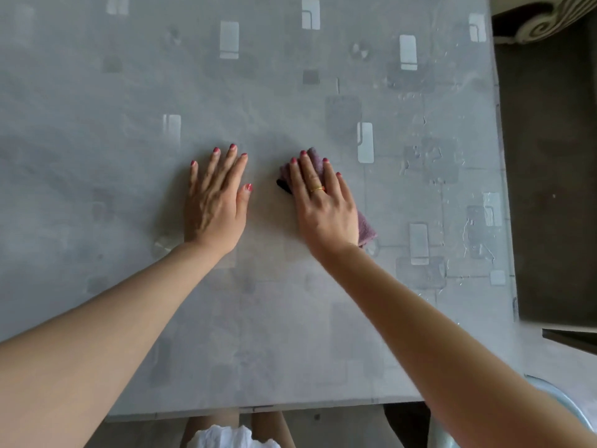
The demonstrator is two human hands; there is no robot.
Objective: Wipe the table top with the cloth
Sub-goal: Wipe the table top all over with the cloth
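A grey table top [290,92] with pale rectangle patterns fills the view. A small purple cloth [366,229] lies flat on it at the centre right, with a dark edge showing at its left. My right hand [323,205] presses flat on the cloth with fingers spread, covering most of it; cloth shows beyond the fingertips and beside the wrist. My left hand [216,198] rests flat on the bare table to the left of the cloth, fingers apart, holding nothing.
The table's right edge [504,189] borders a dark floor, with a carved furniture piece [542,24] at the top right. The near edge [258,410] runs along the bottom. A pale chair part [555,396] shows at the lower right.
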